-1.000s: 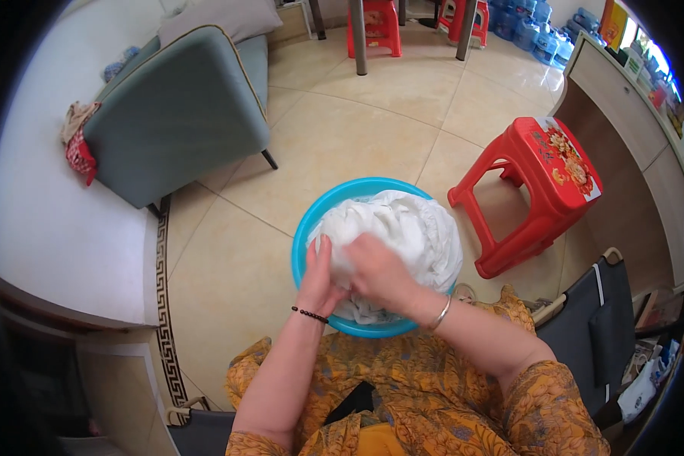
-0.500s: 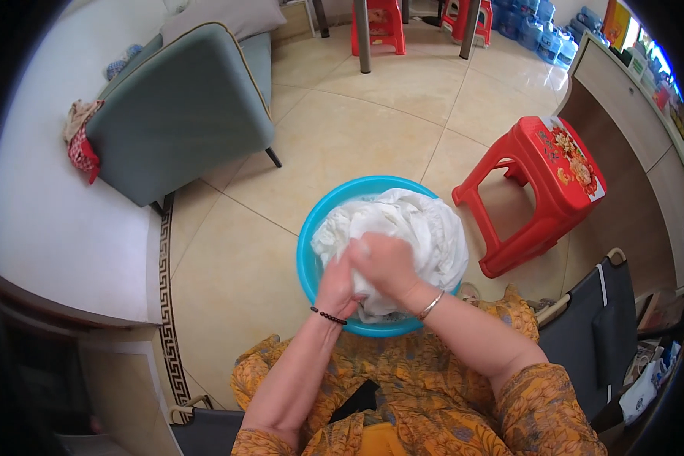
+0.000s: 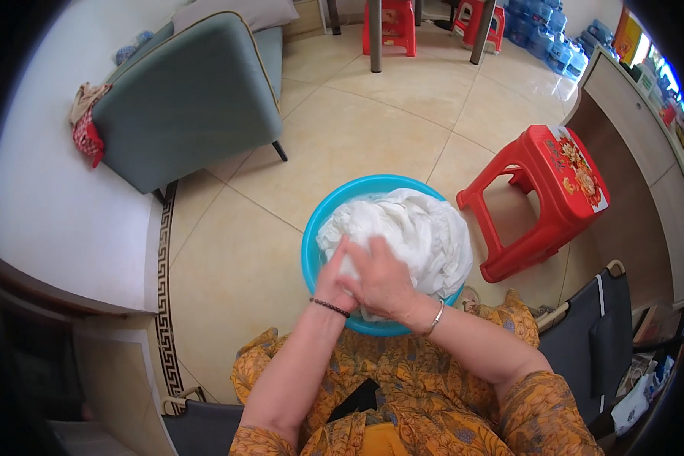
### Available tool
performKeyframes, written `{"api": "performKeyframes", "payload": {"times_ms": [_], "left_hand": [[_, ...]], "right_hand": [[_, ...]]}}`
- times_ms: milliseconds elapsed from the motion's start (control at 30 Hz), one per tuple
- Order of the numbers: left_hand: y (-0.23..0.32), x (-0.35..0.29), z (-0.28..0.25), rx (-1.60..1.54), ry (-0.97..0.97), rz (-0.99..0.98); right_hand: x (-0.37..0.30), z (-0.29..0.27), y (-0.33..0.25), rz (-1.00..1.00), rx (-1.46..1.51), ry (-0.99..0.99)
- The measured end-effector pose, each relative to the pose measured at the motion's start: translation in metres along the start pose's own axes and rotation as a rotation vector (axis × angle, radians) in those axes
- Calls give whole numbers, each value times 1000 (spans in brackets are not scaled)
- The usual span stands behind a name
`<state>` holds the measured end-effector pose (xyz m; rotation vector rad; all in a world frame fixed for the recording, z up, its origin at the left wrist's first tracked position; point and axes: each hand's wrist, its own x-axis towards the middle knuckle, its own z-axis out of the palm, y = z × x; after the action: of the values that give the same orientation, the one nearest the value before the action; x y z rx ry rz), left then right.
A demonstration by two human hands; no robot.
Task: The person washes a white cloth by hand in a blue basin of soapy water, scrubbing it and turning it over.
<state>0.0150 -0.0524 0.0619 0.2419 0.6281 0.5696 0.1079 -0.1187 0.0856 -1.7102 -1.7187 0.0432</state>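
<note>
white wet cloth (image 3: 410, 235) is bunched under both hands at the near-left side of the pile. fingers of the right hand (image 3: 380, 277) are curled down and closed over a fold, pressing it. left hand (image 3: 334, 277) lies just beside, partly under the right; its fingers seem closed on the same fold, tips hidden. hands overlap, likely so one pins the cloth while the other works it. cloth fills a blue plastic basin (image 3: 315, 243) that sits on the tiled floor (image 3: 235, 258), low and close to the person's knees, within easy reach. right of the basin, near but apart, stands a red plastic stool (image 3: 543, 197). far left, a grey-green armchair (image 3: 190, 99).
</note>
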Motion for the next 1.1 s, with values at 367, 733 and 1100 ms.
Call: {"api": "performKeyframes", "payload": {"times_ms": [367,733,1100], "left_hand": [[-11,9,15,320,314,255],[28,10,-1,297,28,526],[46,-6,0,283,-69,542]], "right_hand": [[15,26,27,155,-108,-227],[57,-49,72,504,437,93],[28,-80,65,108,189,-743]]}}
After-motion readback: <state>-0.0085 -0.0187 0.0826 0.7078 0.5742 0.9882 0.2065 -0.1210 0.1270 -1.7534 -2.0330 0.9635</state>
